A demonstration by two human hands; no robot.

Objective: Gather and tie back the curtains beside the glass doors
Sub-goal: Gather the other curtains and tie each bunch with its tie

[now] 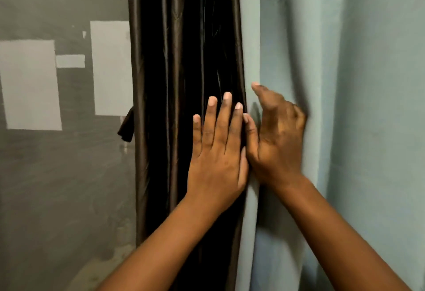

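Two hands on the fabric, side by side and touching. Left hand (218, 148): flat, fingers straight, pressing the dark curtain (184, 60). Right hand (276, 134): fingers curled into a fold of the pale blue curtain (345, 83), drawing it leftward, by my reading. Two curtains, hanging next to each other; dark one already bunched into pleats, blue one only partly gathered. One dark tie-back strap (126, 127) dangles loose at the left edge: nothing tied yet. Behind, one glass door (57, 175)

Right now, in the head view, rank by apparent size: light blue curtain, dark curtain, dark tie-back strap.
1. light blue curtain
2. dark curtain, somewhat smaller
3. dark tie-back strap, by far the smallest
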